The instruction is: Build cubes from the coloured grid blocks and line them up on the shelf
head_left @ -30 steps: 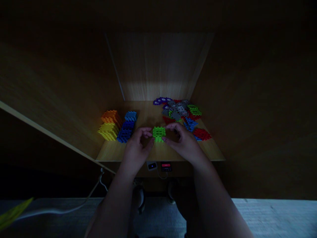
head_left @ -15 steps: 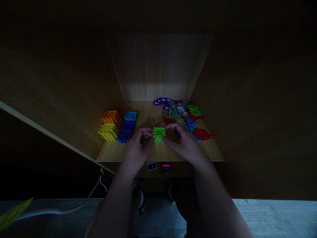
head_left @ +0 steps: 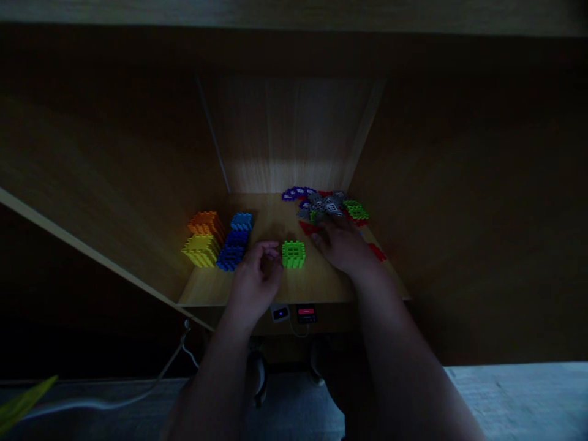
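Observation:
A squared stack of bright green interlocking plastic tiles point(head_left: 293, 254) stands on the wooden shelf between my hands. My left hand point(head_left: 258, 269) rests beside its left side, fingers curved and thumb apart, holding nothing; whether it touches the stack I cannot tell. At the right, my right hand point(head_left: 340, 244) reaches palm down over the loose pile of grey tiles point(head_left: 331, 207). Its thumb is spread from the fingers, the fingertips lie partly hidden at the pile, and no tile shows in its grasp. A red triangular tile point(head_left: 307, 228) lies close to that thumb.
Orange point(head_left: 205, 222), yellow point(head_left: 201, 248), light blue point(head_left: 242, 220) and dark blue point(head_left: 232, 252) tile stacks stand at the left. Purple tiles point(head_left: 297, 193) lie at the back, green tiles point(head_left: 356, 209) at the right. Cabinet walls enclose the shelf; a phone point(head_left: 306, 313) sits below its front edge.
My right hand has left the green stack and moved right and away from me onto the grey pile. My left hand stays beside the stack. The view has tipped slightly.

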A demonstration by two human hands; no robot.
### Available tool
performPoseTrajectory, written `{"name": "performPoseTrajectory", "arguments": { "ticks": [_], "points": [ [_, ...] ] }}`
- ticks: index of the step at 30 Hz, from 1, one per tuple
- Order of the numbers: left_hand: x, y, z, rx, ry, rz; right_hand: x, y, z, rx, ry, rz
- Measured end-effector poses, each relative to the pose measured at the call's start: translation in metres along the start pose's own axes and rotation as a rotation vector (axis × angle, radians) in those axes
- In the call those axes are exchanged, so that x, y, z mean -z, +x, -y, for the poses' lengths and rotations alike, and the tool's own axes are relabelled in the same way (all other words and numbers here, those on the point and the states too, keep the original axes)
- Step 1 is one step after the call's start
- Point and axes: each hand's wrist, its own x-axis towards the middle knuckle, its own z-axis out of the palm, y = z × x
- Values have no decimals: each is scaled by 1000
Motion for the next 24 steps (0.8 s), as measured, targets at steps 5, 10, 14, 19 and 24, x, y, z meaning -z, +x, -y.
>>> {"name": "performPoseTrajectory", "arguments": {
  "ticks": [5, 10, 14, 19, 24],
  "points": [
    [-2, 1, 2, 9, -5, -4, -5, 21, -5, 38, -64, 141],
    [-2, 1, 3, 14, -45, 11, -8, 19, -13, -3, -49, -43],
    [-2, 1, 2, 8, -47, 7, 0, 30, -15, -35, -39, -178],
    [-2, 2, 2, 3, -50, 11, 12, 52, -20, -41, -117, -132],
    [-2, 3, 0, 8, -57, 8, 7, 49, -34, 140, -128, -9]
  ]
}}
